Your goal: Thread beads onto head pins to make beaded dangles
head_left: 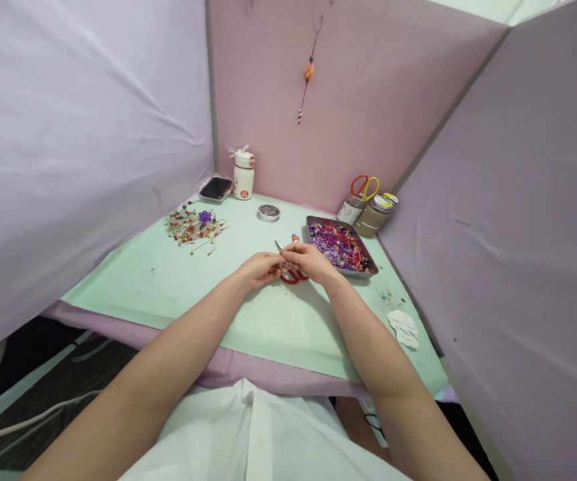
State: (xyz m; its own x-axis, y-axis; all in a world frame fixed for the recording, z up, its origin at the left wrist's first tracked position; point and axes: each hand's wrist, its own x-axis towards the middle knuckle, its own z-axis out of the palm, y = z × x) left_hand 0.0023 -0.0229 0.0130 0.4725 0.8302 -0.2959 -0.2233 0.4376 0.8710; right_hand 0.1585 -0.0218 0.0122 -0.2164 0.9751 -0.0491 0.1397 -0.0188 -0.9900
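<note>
Head view: both hands meet at the table's middle. The right hand clasps red-handled pliers, whose tip points away and left, their long axis running toward the person. The left hand, grip pinched shut, touches them from the left; whether it holds anything is unclear. A bead tray lies just right.

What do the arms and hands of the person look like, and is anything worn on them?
Both forearms are bare up to the picture's lower edge: no sleeves, gloves, watch or bracelet show. The left hand and right hand are bare too; rings or nail colour are too small to tell. A white garment covers the lap between the arms.
</note>
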